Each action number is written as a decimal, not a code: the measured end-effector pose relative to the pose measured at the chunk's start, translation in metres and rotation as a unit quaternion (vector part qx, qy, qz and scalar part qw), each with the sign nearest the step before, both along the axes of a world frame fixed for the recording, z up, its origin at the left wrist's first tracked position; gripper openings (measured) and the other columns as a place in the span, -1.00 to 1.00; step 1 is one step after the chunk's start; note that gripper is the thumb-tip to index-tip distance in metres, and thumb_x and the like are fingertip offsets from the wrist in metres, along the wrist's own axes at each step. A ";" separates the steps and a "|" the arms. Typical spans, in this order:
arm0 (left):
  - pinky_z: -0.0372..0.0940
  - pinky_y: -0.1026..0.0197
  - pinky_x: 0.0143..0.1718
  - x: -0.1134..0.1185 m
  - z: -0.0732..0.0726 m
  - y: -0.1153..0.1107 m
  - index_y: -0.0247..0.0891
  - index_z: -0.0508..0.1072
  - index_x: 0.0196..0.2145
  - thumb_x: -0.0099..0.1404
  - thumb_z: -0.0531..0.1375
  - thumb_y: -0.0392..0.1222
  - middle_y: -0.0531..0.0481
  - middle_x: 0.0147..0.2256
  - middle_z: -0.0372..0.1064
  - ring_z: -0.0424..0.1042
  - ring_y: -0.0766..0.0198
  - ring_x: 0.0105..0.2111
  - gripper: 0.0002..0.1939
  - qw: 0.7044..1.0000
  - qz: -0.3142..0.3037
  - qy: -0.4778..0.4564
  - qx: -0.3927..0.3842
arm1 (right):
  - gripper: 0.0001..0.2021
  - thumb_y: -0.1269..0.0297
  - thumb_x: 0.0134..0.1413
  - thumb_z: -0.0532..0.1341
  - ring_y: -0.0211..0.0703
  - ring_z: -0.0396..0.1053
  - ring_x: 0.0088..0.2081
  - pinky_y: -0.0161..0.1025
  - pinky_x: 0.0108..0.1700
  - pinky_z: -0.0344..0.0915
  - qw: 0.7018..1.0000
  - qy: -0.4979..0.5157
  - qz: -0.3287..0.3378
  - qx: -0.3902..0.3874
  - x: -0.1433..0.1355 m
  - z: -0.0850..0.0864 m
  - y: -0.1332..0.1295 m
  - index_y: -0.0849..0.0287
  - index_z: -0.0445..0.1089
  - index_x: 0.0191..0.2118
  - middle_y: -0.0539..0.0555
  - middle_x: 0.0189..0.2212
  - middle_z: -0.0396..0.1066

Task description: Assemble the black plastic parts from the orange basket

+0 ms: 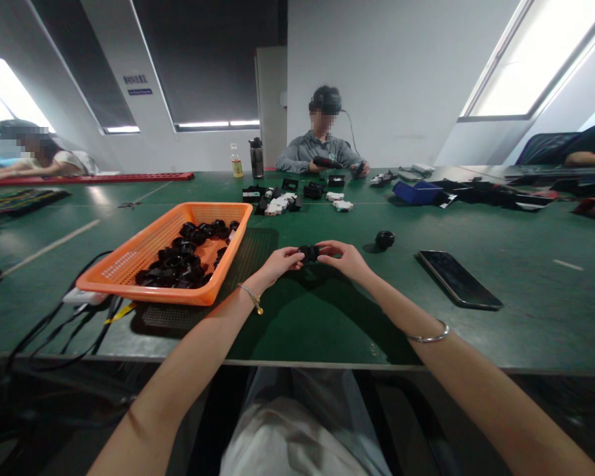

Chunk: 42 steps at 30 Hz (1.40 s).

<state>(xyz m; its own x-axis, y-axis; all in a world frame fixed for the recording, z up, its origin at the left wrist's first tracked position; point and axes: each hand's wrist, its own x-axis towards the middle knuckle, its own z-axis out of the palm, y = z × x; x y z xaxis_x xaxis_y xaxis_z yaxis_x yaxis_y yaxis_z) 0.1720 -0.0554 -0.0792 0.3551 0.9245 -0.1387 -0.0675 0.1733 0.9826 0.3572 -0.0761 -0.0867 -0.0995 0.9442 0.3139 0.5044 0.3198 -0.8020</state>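
Observation:
Between my two hands, just above the green table, is a small black ribbed plastic part. My left hand pinches its left end. On its right end are the fingertips of my right hand, closed around it. The part's exact kind is too small to tell. A similar round black part rests on the table to the right of my hands. To the left stands an orange perforated plastic basket, with several black ring-like plastic parts lying in it.
A phone lies on the right. Cables run beside the basket at left. Farther back are white and black pieces, a blue bin, a bottle and a dark flask. A co-worker sits opposite.

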 end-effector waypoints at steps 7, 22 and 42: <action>0.27 0.36 -0.40 -0.001 -0.003 0.002 -0.49 0.38 -0.22 0.15 0.18 -0.42 0.08 -0.56 0.33 0.29 0.52 -0.61 -0.80 1.000 -0.001 -0.005 0.005 | -0.65 0.25 -0.18 0.25 -0.16 0.42 -0.36 -0.16 -0.24 0.34 1.000 -0.006 0.001 -0.007 0.000 0.001 0.000 0.16 0.44 -0.16 0.07 -0.37 0.52; 0.28 0.38 -0.42 -0.001 -0.006 0.005 -0.48 0.38 -0.23 0.17 0.17 -0.42 0.06 -0.56 0.33 0.31 0.51 -0.60 -0.82 1.000 0.009 -0.021 -0.009 | -0.67 0.35 -0.16 0.23 -0.17 0.39 -0.34 -0.15 -0.19 0.33 0.997 -0.056 -0.010 0.053 0.001 0.000 0.001 0.10 0.45 -0.16 0.05 -0.22 0.49; 0.28 0.37 -0.40 -0.001 -0.005 0.005 -0.49 0.38 -0.21 0.16 0.17 -0.42 0.07 -0.57 0.33 0.29 0.52 -0.61 -0.80 1.000 0.004 -0.020 -0.009 | -0.70 0.29 -0.16 0.24 -0.17 0.39 -0.36 -0.16 -0.23 0.33 0.999 -0.017 -0.016 0.042 0.001 -0.006 0.005 0.14 0.41 -0.19 0.05 -0.33 0.50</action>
